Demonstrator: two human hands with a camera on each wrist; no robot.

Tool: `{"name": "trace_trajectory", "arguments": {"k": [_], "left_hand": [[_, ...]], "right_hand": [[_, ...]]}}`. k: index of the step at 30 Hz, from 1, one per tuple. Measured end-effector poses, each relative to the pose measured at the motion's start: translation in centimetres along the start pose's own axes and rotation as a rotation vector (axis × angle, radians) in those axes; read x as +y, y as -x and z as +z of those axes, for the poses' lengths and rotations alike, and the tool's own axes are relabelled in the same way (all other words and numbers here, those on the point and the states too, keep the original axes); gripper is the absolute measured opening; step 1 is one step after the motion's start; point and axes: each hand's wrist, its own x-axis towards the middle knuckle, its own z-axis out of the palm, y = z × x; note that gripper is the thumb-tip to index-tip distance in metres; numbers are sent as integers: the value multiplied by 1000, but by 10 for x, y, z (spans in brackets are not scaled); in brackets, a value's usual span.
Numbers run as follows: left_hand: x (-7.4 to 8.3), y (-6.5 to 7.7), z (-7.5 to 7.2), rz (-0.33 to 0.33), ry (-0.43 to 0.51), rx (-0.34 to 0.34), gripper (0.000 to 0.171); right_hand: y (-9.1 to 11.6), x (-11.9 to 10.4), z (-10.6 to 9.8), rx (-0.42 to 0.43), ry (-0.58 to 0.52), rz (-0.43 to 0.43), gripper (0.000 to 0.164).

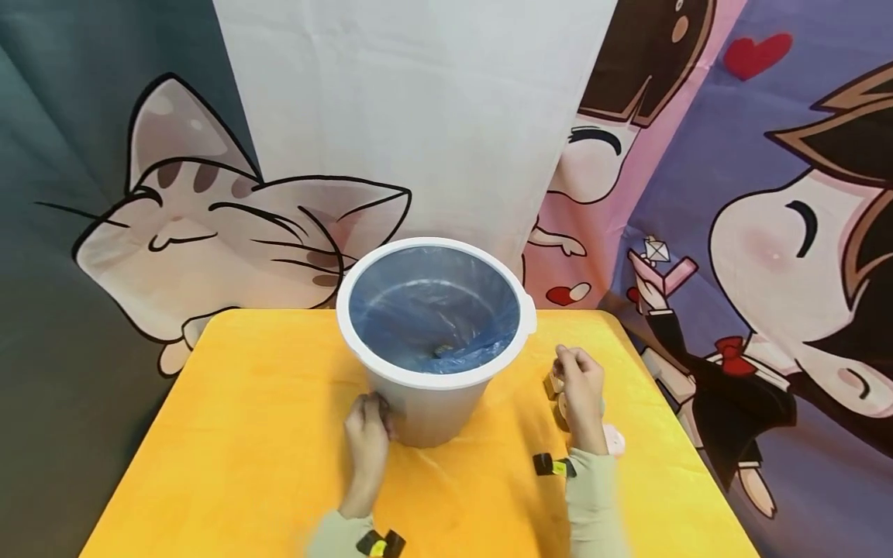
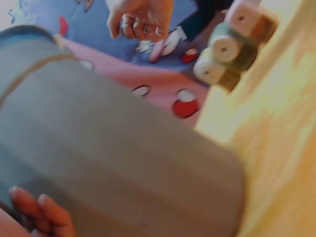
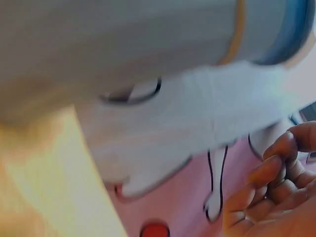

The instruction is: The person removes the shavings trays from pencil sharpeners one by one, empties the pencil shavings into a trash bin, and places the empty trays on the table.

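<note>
A pale grey trash bin (image 1: 432, 411) with a white rim stands upright on the table. A translucent blue bag (image 1: 481, 353) lines its inside. My left hand (image 1: 367, 438) is low at the bin's left side, fingers loosely bent right by the wall; in the left wrist view its fingertips (image 2: 52, 210) overlap the wall. To the right of the bin hovers my right hand (image 1: 582, 384), fingers loosely curled, and the right wrist view shows nothing in its palm (image 3: 276, 207). Beneath it in the head view, partly hidden, are three small rolls (image 2: 224, 48) with holes in their ends, one pink-faced.
A yellow cloth (image 1: 244, 434) covers the table. Directly behind hangs a backdrop (image 1: 418, 116) printed with a cartoon cat and figures. Inside the bin, a small dark spot (image 1: 443, 351) shows near the bottom of the bag.
</note>
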Motion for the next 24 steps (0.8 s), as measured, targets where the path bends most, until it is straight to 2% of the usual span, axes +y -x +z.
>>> {"name": "trace_trajectory", "arguments": {"k": [2,4,6,7,9,11,12,15,19,21,24], "left_hand": [[-13,13,6,94,56,7,29],[-29,27,12,201,55,-2,24],[-51,37,18,398,14,-29,17],[-61,41,20,508,-16,-63,15],[-79,46,25,681,-120,-157,13],[-89,50,31,854,-206,-299,10],[-90,53,34,909,-258,-378,8],[-91,61,47,978,-434,-580,7],[-91,68,67,990,-613,-759,11],[-93,70,77,981,-662,-812,13],[-99,71,91,973,-716,-841,15]], "right_hand": [[2,2,-14,63,122,-11,32],[3,7,-30,108,262,-20,31],[2,12,-44,139,406,-19,31],[2,14,-49,150,471,-15,32],[0,22,-60,147,591,-7,32],[1,26,-69,122,679,1,32],[1,29,-74,104,715,-3,31],[3,36,-87,43,803,-19,27],[7,43,-99,-1,910,32,26],[10,45,-103,-14,968,104,31],[16,46,-108,-69,1044,248,46]]}}
